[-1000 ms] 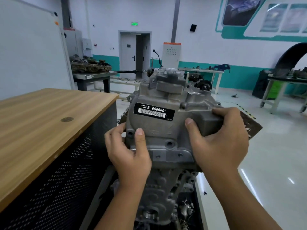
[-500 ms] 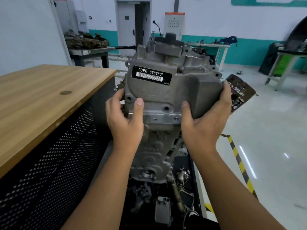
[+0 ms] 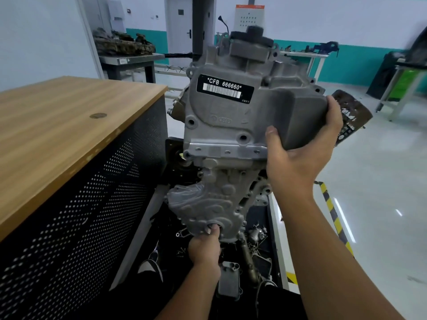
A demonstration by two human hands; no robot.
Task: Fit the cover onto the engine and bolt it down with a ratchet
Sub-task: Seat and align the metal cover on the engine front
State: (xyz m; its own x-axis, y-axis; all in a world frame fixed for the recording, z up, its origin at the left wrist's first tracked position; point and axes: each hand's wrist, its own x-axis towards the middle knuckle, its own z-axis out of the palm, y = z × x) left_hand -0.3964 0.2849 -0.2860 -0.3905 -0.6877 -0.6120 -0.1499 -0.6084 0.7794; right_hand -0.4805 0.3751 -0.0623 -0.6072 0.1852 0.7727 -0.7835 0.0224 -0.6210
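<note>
1. Since half a second ago, the left hand (image 3: 204,247) has dropped off the upper cover and gone low, to the round opening at the bottom of the lower cover (image 3: 208,209); its thumb reaches into that opening, and the fingers behind are hidden, so I judge it a grip on the casting's lower edge rather than see it.

2. Biggest thing before me is the engine (image 3: 233,112), standing upright beside the wooden desk (image 3: 69,116), its barcode plate (image 3: 224,88) facing out.

3. Below its upper cover hangs the lower cover, pressed up against the engine's front face. Whether it sits flush I cannot tell.

4. Up at the right corner of the upper cover, the right hand (image 3: 300,155) grips the casting, thumb on the front and fingers wrapped round the side, steadying the whole block.

5. Small parts (image 3: 254,236) lie in the dark tray at the foot of the engine.

6. By my reckoning, fitting is under way: I see no ratchet and no bolts going in, so seating the cover and all the bolting remain.
</note>
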